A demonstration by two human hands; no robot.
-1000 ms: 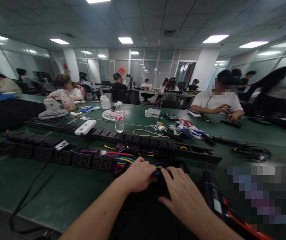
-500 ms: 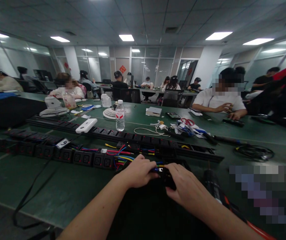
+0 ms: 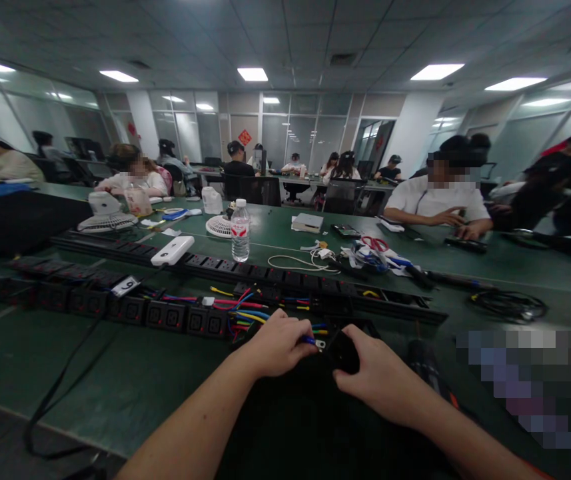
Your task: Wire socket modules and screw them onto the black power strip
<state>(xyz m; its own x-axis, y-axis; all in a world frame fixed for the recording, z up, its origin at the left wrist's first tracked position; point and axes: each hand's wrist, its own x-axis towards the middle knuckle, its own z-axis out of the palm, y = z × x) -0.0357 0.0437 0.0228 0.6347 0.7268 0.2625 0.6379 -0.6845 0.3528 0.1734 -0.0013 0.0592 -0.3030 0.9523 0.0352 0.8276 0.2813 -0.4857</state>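
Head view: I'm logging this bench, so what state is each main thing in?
Left hand: closed on blue wire, metal lug exposed.
Right hand: gripping black part.
Front socket strip: coloured wires exposed at one end.
Water bottle: upright, capped.
White box: resting on rear socket strip.
White cord: loosely looped.
Black cable: coiled.
Power tool: partly hidden.

Office-style room, in use as an electrical workshop. Tiled ceiling (image 3: pixel 305 33) with panel lights (image 3: pixel 252 75); white columns (image 3: pixel 419 130); glass partitions (image 3: pixel 301 120) at the back; mesh chairs (image 3: pixel 342 200); several people (image 3: pixel 238 167) sit at work. Green counter (image 3: pixel 40 373) carries socket strips (image 3: pixel 166 315), coloured wires (image 3: pixel 252 315), red-handled scissors (image 3: pixel 375 244), a drill (image 3: pixel 424 365).
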